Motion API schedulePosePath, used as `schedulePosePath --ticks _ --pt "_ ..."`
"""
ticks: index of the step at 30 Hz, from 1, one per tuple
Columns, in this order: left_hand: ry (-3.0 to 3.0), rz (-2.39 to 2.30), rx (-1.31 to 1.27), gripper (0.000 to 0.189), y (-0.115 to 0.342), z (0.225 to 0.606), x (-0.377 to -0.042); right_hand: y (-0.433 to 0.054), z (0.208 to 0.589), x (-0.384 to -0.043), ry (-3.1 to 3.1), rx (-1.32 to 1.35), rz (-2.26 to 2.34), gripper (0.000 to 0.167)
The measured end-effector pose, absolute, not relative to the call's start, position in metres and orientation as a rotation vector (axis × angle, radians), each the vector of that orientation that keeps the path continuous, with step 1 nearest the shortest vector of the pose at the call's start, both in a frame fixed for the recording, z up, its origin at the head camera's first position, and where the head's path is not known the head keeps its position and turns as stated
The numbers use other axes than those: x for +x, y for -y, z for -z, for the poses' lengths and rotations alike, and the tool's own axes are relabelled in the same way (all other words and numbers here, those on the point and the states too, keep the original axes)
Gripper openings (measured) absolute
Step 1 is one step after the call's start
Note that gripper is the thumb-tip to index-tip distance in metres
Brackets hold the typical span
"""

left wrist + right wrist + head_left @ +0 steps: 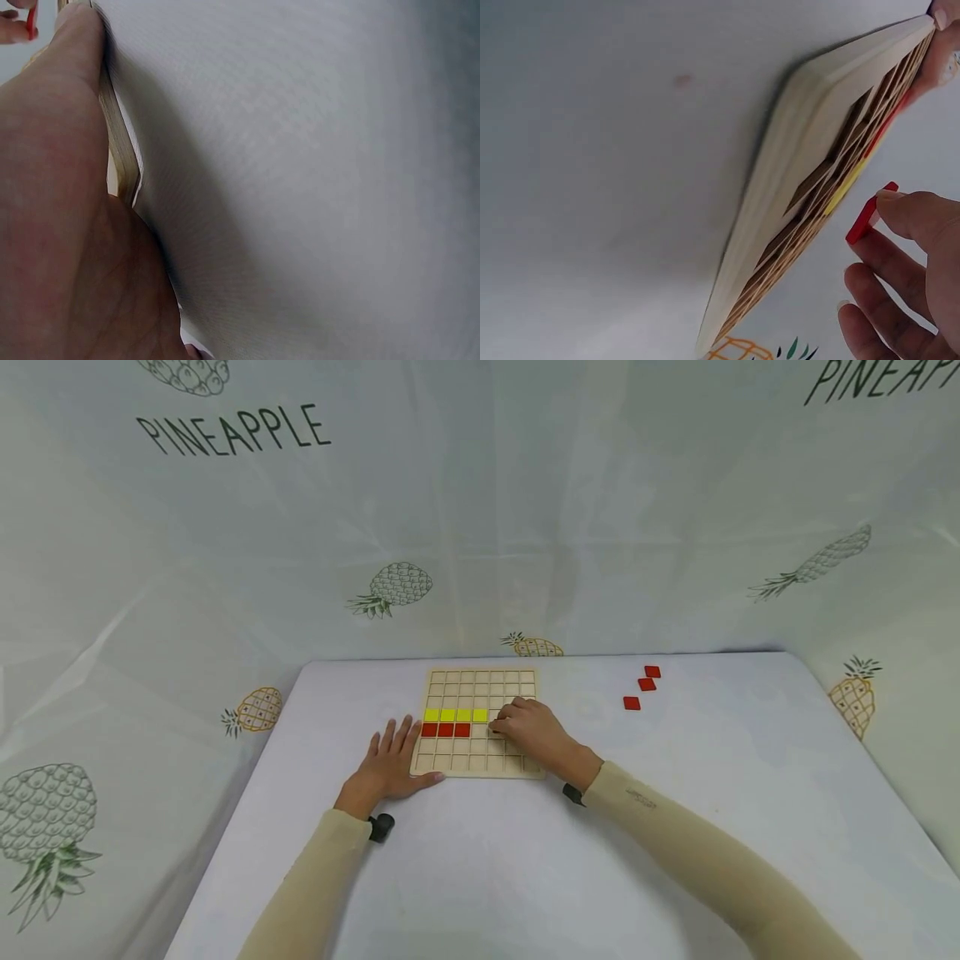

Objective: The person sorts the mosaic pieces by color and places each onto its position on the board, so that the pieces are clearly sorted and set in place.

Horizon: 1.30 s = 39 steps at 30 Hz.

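Observation:
A wooden grid board (pixel 480 688) lies on the white table, with several yellow square tiles (pixel 447 715) in one row and three red tiles (pixel 446 729) in the row just below. My left hand (pixel 388 766) rests spread against the board's left side, its thumb along the front edge. Over the middle right of the grid, my right hand (pixel 534 732) pinches a red square tile (pixel 870 217) between thumb and index finger. In the right wrist view this tile is tilted on edge and close above the grid, and the other fingers curl loosely.
Three loose red tiles (pixel 647 684) lie on the table (pixel 720 760) to the right of the board, toward the back edge. Behind the table hangs a pale cloth (pixel 637 510) printed with pineapples. Each wrist carries a small black device.

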<state>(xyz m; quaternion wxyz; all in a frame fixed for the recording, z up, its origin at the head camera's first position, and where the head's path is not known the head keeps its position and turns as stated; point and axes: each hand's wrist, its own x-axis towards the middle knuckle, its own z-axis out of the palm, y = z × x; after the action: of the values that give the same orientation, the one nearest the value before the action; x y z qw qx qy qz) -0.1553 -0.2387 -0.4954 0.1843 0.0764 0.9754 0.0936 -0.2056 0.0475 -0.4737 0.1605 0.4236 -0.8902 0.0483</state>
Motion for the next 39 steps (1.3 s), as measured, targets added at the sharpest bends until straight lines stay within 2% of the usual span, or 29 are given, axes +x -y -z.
schedulePosePath --ticks 12,20,39 --pt "-2.736 -0.238 0.212 0.108 0.234 0.485 -0.155 -0.020 0.478 -0.215 2.632 1.200 -0.082 0.019" --pt "-2.775 -0.210 0.236 0.112 0.243 0.509 -0.165 -0.011 0.476 -0.215 2.698 1.177 -0.070 0.019" --pt "-2.772 -0.227 0.244 0.114 0.247 0.516 -0.164 0.000 0.479 -0.212 2.756 1.159 0.114 0.025"
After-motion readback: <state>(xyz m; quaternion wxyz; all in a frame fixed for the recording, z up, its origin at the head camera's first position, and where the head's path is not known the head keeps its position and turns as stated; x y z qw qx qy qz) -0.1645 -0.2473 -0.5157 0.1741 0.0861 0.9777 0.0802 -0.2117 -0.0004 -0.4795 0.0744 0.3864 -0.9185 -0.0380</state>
